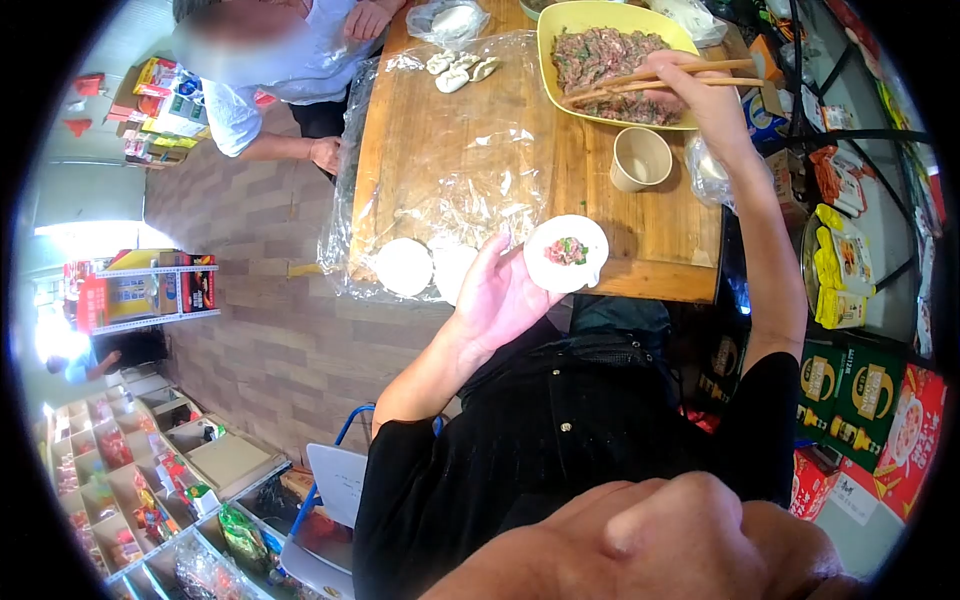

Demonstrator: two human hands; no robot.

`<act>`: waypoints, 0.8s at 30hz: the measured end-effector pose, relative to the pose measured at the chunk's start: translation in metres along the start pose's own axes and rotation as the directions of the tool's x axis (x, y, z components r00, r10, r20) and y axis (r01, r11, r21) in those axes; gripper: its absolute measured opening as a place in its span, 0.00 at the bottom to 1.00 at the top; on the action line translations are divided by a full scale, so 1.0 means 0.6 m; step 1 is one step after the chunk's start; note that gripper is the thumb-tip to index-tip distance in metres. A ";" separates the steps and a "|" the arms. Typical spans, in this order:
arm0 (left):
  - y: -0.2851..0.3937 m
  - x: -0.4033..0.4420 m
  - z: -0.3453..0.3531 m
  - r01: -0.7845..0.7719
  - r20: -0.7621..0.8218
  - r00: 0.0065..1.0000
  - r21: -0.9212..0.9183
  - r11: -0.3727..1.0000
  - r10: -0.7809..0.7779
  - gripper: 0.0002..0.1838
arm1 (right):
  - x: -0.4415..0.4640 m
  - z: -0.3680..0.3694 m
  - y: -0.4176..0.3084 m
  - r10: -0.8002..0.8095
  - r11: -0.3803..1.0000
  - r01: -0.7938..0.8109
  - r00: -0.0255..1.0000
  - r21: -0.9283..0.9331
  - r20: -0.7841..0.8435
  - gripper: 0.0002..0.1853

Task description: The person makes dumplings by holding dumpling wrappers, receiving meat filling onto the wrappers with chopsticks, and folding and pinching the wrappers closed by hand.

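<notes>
A wooden table (665, 235), partly covered by clear plastic sheeting (450, 175), stands in a room with plank-patterned flooring (250, 225) and stocked shelving. At the table's near edge, the left hand (497, 285) is open, palm up, with a round dumpling wrapper (593, 235) resting on its fingers; a small portion of meat filling with green bits (567, 251) sits at the wrapper's centre. The right hand (695, 95), well apart from the wrapper, is closed around a pair of wooden chopsticks (640, 80), which extend over the minced meat (600, 55) in a yellow bowl (547, 60); whether their tips touch the meat cannot be told. A paper cup (641, 162) stands between bowl and wrapper. Left of the left hand lie two flat wrappers (404, 266); folded dumplings (460, 72) lie farther off, near another person (320, 60).
</notes>
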State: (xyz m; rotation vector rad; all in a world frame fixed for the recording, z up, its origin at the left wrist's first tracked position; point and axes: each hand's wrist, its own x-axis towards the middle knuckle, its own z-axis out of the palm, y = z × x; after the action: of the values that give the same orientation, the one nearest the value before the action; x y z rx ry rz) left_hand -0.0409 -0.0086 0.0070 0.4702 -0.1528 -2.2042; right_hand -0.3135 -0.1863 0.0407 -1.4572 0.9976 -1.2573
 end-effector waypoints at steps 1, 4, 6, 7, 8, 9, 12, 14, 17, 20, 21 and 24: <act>0.000 0.000 0.001 0.000 0.000 1.000 0.001 1.000 0.000 0.41 | 0.001 -0.006 0.000 -0.013 1.000 0.013 1.000 0.018 -0.019 0.12; 0.000 0.002 0.001 0.002 -0.011 1.000 0.002 1.000 -0.002 0.40 | 0.002 0.001 0.010 -0.048 0.996 0.047 0.999 -0.072 -0.019 0.12; -0.001 0.003 -0.001 0.010 0.047 0.999 -0.052 0.999 -0.008 0.39 | 0.002 0.010 0.026 -0.041 0.995 0.040 0.999 -0.090 -0.010 0.12; -0.001 0.004 -0.001 0.011 0.047 0.999 -0.052 0.999 -0.008 0.39 | 0.002 0.015 0.033 -0.033 0.994 0.034 0.999 -0.107 0.003 0.12; -0.002 0.005 0.000 0.009 0.034 0.999 -0.046 0.999 -0.008 0.39 | 0.004 0.017 0.038 -0.033 0.994 0.034 0.999 -0.106 0.003 0.12; -0.002 0.006 0.000 0.008 0.020 1.000 -0.041 0.999 -0.007 0.39 | 0.006 0.020 0.042 -0.038 0.991 0.037 0.999 -0.129 -0.008 0.12; 0.000 0.009 -0.001 0.013 0.043 0.999 -0.079 0.997 -0.010 0.37 | 0.005 0.013 0.033 -0.026 0.998 0.025 1.000 -0.059 -0.016 0.12; 0.006 0.014 0.001 -0.003 0.011 1.000 -0.097 0.995 0.004 0.37 | -0.001 -0.001 0.018 -0.008 0.999 0.009 1.000 0.034 -0.008 0.13; 0.022 0.026 -0.003 -0.006 0.043 0.999 -0.170 0.985 0.014 0.37 | -0.023 -0.026 -0.001 0.012 0.975 -0.010 1.000 0.223 -0.008 0.15; 0.038 0.037 0.006 -0.013 0.100 0.995 -0.149 0.989 0.028 0.36 | -0.070 -0.024 -0.047 0.064 0.953 -0.068 0.998 0.296 0.023 0.14; 0.040 0.037 0.009 -0.003 0.121 0.992 -0.154 0.988 0.022 0.36 | -0.086 -0.032 -0.047 0.079 0.956 -0.084 0.996 0.280 0.029 0.14; 0.043 0.035 0.017 0.057 0.200 0.980 -0.280 0.958 0.000 0.37 | -0.130 -0.032 -0.074 0.019 0.972 -0.052 0.989 0.227 0.145 0.12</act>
State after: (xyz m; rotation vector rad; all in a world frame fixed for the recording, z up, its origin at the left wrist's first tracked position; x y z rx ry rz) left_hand -0.0380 -0.0414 0.0174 0.0921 0.0664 -2.2525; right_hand -0.3437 -0.1039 0.0670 -1.3220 0.7532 -1.1830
